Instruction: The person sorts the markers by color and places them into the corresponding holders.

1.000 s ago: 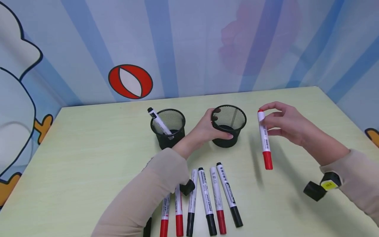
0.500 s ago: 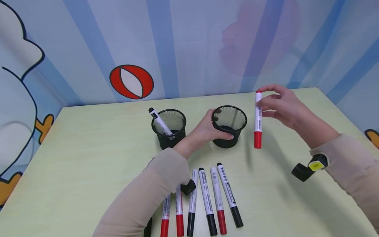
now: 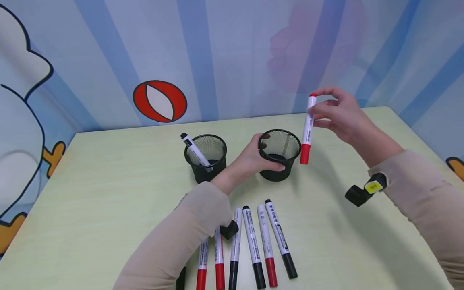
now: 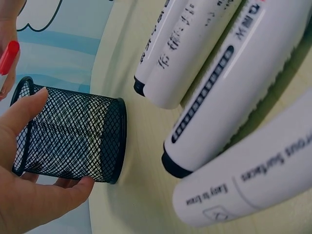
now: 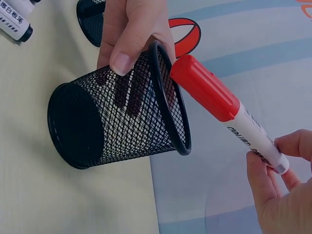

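My left hand (image 3: 253, 157) grips the side of a black mesh pen cup (image 3: 278, 171), its fingers wrapped round the back and the thumb in front. In the right wrist view this pen cup (image 5: 122, 107) shows its round rim close to the red cap of a marker. That red-capped marker (image 3: 308, 127) is pinched near its tail end by my right hand (image 3: 338, 114), cap pointing down, just right of the cup's rim. To the left stands a second mesh pen cup (image 3: 206, 173) with a black-tailed marker (image 3: 195, 149) leaning inside it.
Several whiteboard markers, black-capped (image 3: 253, 245) and red-capped (image 3: 267, 245), lie in a row on the pale table (image 3: 108, 193) in front of the cups. My left sleeve (image 3: 181, 237) covers part of the row. A striped blue backdrop (image 3: 235, 60) rises behind the table.
My right hand has moved up, away and to the left with the red-capped marker, bringing it beside the held cup's rim. The left hand and the cups have stayed in place.
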Demonstrator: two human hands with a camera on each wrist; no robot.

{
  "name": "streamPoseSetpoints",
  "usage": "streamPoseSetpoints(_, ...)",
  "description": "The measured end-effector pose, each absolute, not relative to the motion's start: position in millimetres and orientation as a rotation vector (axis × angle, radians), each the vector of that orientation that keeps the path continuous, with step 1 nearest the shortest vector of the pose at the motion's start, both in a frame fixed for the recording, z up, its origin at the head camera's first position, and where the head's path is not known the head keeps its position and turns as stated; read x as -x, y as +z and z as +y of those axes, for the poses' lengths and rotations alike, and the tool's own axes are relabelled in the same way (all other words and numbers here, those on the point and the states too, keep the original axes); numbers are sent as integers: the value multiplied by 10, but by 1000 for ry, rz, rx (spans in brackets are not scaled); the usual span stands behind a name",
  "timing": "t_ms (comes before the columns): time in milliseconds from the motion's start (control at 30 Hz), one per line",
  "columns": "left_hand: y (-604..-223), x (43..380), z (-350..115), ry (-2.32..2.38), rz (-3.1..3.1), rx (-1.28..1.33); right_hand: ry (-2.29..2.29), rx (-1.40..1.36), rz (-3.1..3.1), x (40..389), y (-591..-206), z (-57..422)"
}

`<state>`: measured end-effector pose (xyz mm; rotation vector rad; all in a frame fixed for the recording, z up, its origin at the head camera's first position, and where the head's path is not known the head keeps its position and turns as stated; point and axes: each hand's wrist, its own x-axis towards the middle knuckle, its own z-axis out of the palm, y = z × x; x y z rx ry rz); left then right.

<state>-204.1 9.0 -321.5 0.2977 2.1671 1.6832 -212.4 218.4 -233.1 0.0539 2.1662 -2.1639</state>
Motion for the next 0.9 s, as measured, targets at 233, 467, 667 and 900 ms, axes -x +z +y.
streamPoseSetpoints(233, -3218, 2029, 74, 1689, 2154, -285, -2272, -30, 2130, 2175, -2317, 2075)
streamPoseSetpoints(467, -3237, 2021, 78, 1701, 2158, -293, -2263, -35, 2232, 2248, -2376, 1958)
streamPoseSetpoints(667, -3225, 2027, 77, 1686, 2166, -281, -2173, 30, 2344, 2291, -2473, 1861)
streamPoseSetpoints(900, -3220, 2028, 73, 1694, 2161, -295, -2097, 103, 2426, 2301, -2562, 1770)
